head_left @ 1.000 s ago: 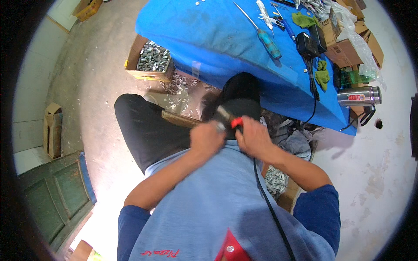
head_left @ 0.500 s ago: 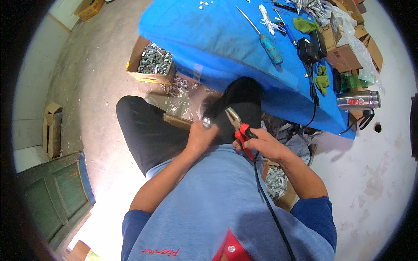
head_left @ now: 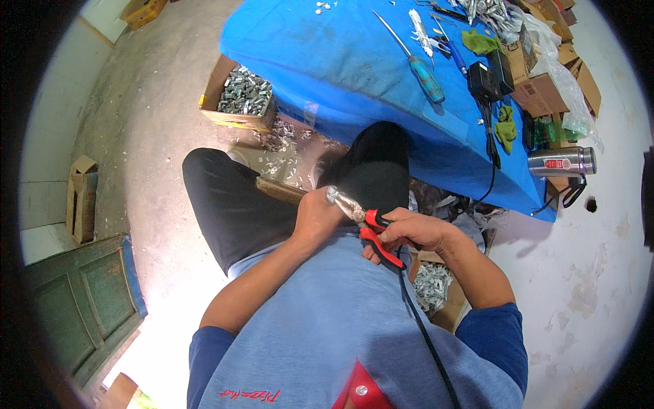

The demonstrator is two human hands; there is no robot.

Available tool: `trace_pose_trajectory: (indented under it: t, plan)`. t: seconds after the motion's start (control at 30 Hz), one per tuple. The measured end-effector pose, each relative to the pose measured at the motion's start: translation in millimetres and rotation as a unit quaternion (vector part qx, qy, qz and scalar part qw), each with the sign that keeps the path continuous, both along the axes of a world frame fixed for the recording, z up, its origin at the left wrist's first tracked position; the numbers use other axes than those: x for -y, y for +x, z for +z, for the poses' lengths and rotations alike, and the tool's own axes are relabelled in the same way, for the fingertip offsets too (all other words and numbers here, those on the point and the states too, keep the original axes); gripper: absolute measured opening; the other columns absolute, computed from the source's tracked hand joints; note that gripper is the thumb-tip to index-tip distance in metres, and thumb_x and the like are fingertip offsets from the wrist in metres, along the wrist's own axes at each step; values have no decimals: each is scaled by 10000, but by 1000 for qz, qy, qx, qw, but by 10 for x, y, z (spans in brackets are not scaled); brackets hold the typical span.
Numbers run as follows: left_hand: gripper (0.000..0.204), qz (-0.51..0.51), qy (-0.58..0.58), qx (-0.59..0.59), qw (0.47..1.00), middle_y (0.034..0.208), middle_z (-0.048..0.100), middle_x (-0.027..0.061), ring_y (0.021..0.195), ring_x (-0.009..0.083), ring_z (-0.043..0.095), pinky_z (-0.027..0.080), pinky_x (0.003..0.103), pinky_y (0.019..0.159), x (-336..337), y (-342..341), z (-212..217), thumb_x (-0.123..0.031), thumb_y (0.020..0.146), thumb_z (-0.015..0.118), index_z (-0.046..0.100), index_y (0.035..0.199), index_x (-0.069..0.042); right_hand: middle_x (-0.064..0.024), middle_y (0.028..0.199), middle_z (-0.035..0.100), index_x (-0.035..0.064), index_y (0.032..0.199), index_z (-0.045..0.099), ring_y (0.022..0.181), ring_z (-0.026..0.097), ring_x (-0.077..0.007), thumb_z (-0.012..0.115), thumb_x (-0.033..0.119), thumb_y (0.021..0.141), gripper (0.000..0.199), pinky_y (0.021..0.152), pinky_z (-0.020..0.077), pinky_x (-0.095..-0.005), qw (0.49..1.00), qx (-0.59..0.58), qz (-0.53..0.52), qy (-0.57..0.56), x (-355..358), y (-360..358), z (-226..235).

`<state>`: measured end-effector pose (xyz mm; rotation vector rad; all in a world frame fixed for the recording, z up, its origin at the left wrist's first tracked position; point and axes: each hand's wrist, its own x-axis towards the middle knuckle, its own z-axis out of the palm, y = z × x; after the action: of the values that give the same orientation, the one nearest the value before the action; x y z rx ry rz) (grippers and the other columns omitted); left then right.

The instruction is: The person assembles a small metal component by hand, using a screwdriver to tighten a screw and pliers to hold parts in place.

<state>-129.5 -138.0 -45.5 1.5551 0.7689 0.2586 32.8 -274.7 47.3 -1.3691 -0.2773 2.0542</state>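
My left hand is closed around a small shiny metal piece, whose end shows above the fingers; its exact kind is hidden. Red-handled pliers rest in my right hand, the fingers wrapped about the handles. Their handles are spread apart, and the jaws reach to the metal piece at my left fist. Whether the jaws grip it I cannot tell. Both hands are over my lap, above a light blue apron. A black cord runs down the apron from near the pliers.
A blue-covered table stands ahead, bearing a teal-handled screwdriver, a black adapter and green cloths. A steel flask is at the right. A carton of metal cylinders sits on the floor; another box of metal parts is beside me.
The pliers have turned leftward and down, bringing their jaws to the metal piece in my left hand. Their handles have spread wider. My left hand has stayed nearly in place.
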Motion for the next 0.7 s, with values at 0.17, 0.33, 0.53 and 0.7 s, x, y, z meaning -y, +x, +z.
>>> trace_pose_trajectory:
  t: [0.17,0.33,0.53,0.7]
  plan:
    - [219,3,24,-24,999,660,650,111,659,86,535,468,328,609,9,14,45,-174,865,681,672,824,41,-237,1035,690,-114,1134,567,861,712,-261,573,109,816,388,764,577,-333,1000,7,8,-13,-31,-2,27]
    - [230,11,115,-37,993,706,647,201,648,227,643,487,373,616,10,8,-42,-211,842,695,680,849,19,-234,1006,700,-101,1136,569,843,719,-266,576,120,827,380,737,589,-337,1000,6,-4,-26,-47,2,36]
    - [231,-41,193,-75,977,751,642,246,736,379,671,501,424,634,31,21,41,-216,808,705,680,855,8,-280,1034,684,-114,1126,552,884,719,-335,555,128,844,372,802,593,-395,997,34,-21,-63,-7,105,-46]
    - [241,2,173,-49,984,692,620,230,650,343,649,487,413,613,33,11,-68,-226,831,694,659,813,12,-259,1040,687,-108,1143,552,886,720,-311,552,132,844,383,773,597,-371,999,15,4,-34,27,59,135]
